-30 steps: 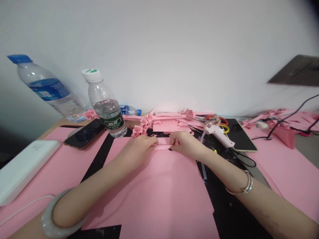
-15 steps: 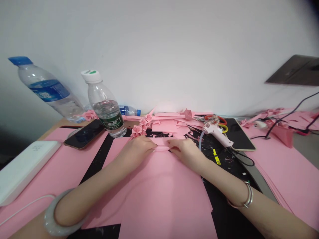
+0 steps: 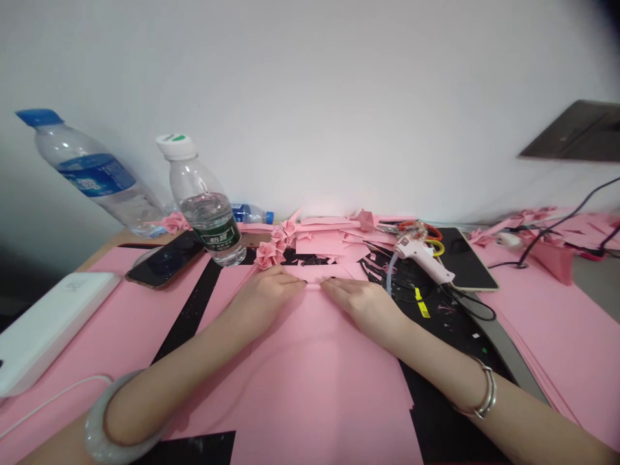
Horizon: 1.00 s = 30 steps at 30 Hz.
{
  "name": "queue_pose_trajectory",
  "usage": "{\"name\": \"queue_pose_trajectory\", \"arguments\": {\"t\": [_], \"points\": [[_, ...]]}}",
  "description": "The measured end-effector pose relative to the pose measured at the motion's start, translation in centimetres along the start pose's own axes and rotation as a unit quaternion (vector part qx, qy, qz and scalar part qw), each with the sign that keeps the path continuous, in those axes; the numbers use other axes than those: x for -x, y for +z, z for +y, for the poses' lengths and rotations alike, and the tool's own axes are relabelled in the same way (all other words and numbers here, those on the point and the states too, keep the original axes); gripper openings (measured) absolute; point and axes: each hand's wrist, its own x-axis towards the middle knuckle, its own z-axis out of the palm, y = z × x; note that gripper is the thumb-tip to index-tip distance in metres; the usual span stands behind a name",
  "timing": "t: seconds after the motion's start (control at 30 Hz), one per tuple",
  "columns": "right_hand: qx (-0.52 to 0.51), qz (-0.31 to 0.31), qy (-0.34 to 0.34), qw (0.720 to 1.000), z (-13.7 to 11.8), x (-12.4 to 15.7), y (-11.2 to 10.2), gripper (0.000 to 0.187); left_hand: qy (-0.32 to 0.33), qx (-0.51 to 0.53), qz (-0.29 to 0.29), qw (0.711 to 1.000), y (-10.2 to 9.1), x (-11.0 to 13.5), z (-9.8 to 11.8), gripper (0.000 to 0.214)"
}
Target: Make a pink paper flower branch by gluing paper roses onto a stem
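Note:
A large sheet of pink paper (image 3: 314,381) lies on a black cutting mat (image 3: 436,394), with a narrow fold along its far edge (image 3: 314,279). My left hand (image 3: 268,300) rests on the sheet, its fingertips on the fold. My right hand (image 3: 363,309) lies on the other side, fingers pointing in toward the middle. Both hands press the paper down, and only a short gap separates their fingertips. A stone bangle (image 3: 109,420) circles my left arm, and a metal bracelet (image 3: 482,391) circles my right.
Pink paper flowers (image 3: 268,255) and cut strips (image 3: 324,239) lie just beyond the hands. A white glue gun (image 3: 421,257) and tablet (image 3: 472,258) stand right; a phone (image 3: 165,261), power bank (image 3: 53,329) and plastic bottles (image 3: 206,203) stand left.
Both hands have slid toward me and lie flatter on the sheet. The fold now looks pressed lower than it did a second ago.

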Motion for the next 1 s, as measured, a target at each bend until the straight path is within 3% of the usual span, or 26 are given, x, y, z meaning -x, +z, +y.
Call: {"name": "queue_pose_trajectory", "arguments": {"t": [0.17, 0.5, 0.77, 1.0], "points": [[0.010, 0.027, -0.028, 0.999, -0.1, 0.4, 0.3, 0.037, 0.019, -0.026, 0.007, 0.999, -0.5, 0.3, 0.7, 0.028], [0.075, 0.021, -0.050, 0.996, -0.7, 1.1, 0.8, 0.041, 0.077, -0.109, 0.021, 0.991, 0.2, 2.1, 0.8, 0.034], [0.126, 0.033, -0.052, 0.990, -0.9, 1.2, 0.6, 0.038, 0.085, -0.121, 0.042, 0.988, 0.3, 2.5, 1.1, 0.037], [0.117, 0.003, -0.051, 0.992, -1.6, 2.4, 0.4, 0.042, 0.095, -0.123, 0.014, 0.988, 0.3, 3.3, 1.1, 0.034]]}}
